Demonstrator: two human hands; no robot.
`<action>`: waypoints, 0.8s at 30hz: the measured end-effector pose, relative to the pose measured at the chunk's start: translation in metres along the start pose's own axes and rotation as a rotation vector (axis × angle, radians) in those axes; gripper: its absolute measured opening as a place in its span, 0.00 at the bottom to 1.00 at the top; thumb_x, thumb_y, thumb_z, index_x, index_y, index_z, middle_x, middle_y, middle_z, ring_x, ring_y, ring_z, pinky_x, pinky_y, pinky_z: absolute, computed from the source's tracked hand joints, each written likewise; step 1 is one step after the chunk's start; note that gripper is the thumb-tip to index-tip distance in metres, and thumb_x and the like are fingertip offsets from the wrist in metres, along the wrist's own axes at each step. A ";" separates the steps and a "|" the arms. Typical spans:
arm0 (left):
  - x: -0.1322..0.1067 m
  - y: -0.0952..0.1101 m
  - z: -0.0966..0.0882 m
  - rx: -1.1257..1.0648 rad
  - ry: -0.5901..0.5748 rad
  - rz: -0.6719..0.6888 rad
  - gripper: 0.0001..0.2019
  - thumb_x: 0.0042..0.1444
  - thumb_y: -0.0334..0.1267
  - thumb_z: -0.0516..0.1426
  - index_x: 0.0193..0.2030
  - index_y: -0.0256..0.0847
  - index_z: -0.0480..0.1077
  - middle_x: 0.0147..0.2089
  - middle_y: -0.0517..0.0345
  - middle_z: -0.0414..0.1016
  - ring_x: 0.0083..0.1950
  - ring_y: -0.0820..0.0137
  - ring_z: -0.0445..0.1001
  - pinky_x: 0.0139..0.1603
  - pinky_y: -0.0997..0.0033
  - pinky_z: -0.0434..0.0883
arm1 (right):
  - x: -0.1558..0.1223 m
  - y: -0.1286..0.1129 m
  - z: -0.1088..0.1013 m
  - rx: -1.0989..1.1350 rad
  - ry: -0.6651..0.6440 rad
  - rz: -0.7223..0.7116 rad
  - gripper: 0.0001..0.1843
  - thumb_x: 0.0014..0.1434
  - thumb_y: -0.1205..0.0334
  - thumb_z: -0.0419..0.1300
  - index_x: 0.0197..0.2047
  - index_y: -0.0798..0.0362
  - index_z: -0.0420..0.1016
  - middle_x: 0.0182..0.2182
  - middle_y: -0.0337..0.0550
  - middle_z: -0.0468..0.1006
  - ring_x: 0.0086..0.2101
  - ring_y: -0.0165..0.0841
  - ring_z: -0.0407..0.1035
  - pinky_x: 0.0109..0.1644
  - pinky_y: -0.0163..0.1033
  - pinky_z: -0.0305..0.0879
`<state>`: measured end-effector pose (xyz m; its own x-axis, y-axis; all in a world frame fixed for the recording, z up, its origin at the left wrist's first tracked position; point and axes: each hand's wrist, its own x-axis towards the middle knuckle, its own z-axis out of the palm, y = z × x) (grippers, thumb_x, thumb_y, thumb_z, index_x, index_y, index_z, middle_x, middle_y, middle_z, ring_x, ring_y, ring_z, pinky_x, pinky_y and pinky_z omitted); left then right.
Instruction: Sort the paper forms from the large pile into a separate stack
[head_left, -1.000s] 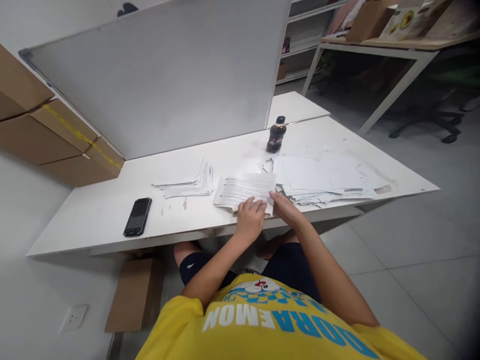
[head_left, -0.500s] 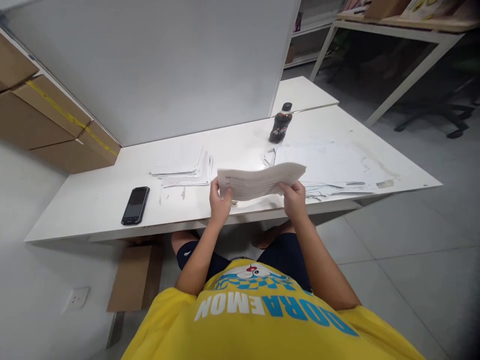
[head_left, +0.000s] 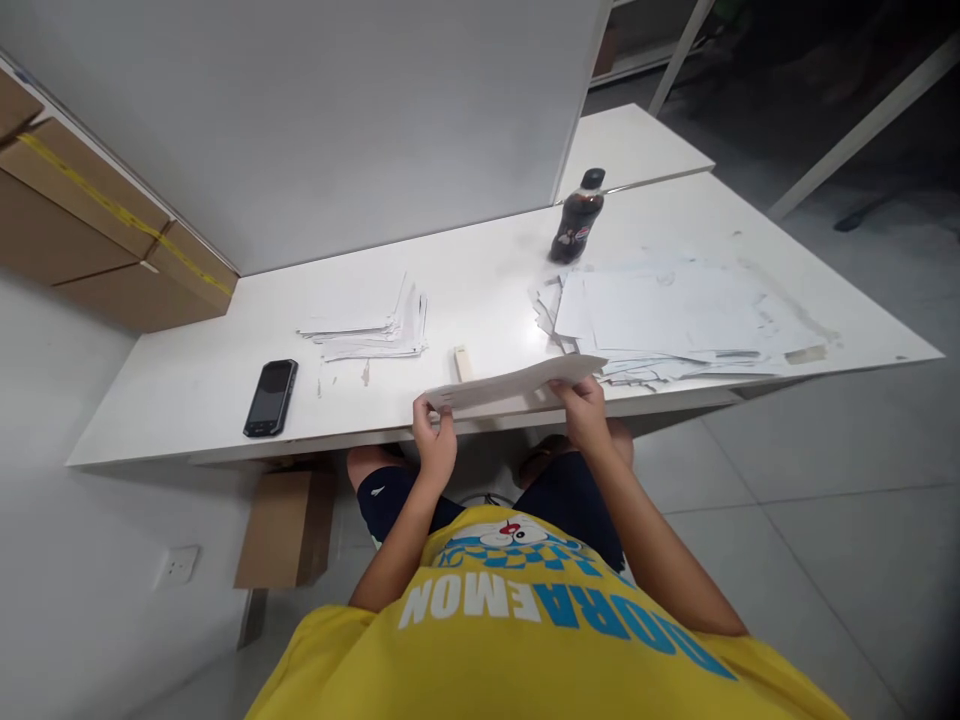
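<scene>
Tilted nearer edge-on than a moment ago, the paper (head_left: 506, 391) is held by the lower edge of the table (head_left: 476, 290), just below frame centre; the left hand (head_left: 435, 440) and right hand (head_left: 586, 411) pinch opposite ends between thumb and fingers.

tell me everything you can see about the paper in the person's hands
The paper is pale and looks thin, with faint dark marks near its left end. Seen at a steep slant, it shows as a long, gently curved strip. The left hand pinches it near one end, the right hand near the other. Whether it touches the desk or is several sheets cannot be told.
</scene>
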<state>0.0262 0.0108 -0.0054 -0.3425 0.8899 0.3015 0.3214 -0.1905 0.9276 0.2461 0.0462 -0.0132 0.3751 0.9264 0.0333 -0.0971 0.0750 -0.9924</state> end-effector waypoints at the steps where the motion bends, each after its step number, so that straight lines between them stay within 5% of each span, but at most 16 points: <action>1: -0.002 0.001 -0.004 0.020 -0.003 -0.006 0.11 0.61 0.48 0.56 0.38 0.43 0.65 0.35 0.59 0.69 0.40 0.67 0.71 0.46 0.67 0.69 | -0.001 -0.004 -0.001 -0.006 -0.020 0.012 0.10 0.43 0.54 0.64 0.28 0.50 0.76 0.27 0.37 0.79 0.33 0.36 0.70 0.40 0.42 0.67; 7: -0.001 0.008 -0.032 -0.106 0.084 0.102 0.21 0.62 0.51 0.55 0.57 0.43 0.60 0.45 0.51 0.70 0.46 0.65 0.71 0.50 0.64 0.69 | -0.014 -0.025 -0.024 -0.176 -0.292 0.166 0.12 0.45 0.55 0.63 0.33 0.50 0.80 0.31 0.40 0.81 0.35 0.40 0.72 0.40 0.44 0.69; 11: 0.011 0.002 -0.041 -0.104 0.116 0.015 0.18 0.65 0.51 0.51 0.55 0.43 0.62 0.40 0.54 0.70 0.44 0.66 0.72 0.50 0.64 0.70 | -0.030 -0.017 -0.047 -0.313 -0.368 0.319 0.16 0.44 0.57 0.61 0.37 0.51 0.81 0.33 0.41 0.82 0.37 0.44 0.74 0.42 0.46 0.71; 14: 0.021 0.001 -0.037 0.049 -0.042 0.020 0.17 0.67 0.51 0.49 0.53 0.43 0.66 0.48 0.50 0.72 0.51 0.64 0.72 0.54 0.61 0.69 | -0.039 -0.014 -0.060 -0.282 -0.341 0.380 0.20 0.44 0.57 0.63 0.42 0.50 0.81 0.38 0.42 0.83 0.43 0.47 0.74 0.47 0.49 0.71; 18: 0.033 0.010 -0.021 0.257 -0.380 0.276 0.20 0.69 0.49 0.46 0.60 0.42 0.65 0.60 0.45 0.69 0.62 0.60 0.67 0.62 0.56 0.66 | -0.044 -0.021 -0.072 -0.180 -0.441 0.444 0.23 0.43 0.56 0.67 0.46 0.49 0.80 0.41 0.44 0.83 0.43 0.46 0.75 0.50 0.50 0.71; 24: 0.045 0.005 0.000 0.400 -0.637 0.559 0.24 0.70 0.46 0.44 0.69 0.41 0.57 0.70 0.44 0.59 0.74 0.58 0.49 0.70 0.48 0.56 | -0.046 -0.026 -0.075 -0.094 -0.412 0.474 0.26 0.43 0.53 0.70 0.47 0.50 0.80 0.41 0.45 0.84 0.43 0.47 0.76 0.49 0.51 0.72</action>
<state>0.0123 0.0505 0.0126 0.4638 0.7938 0.3934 0.6133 -0.6081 0.5041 0.3005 -0.0262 0.0023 -0.0758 0.9185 -0.3881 -0.0775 -0.3934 -0.9161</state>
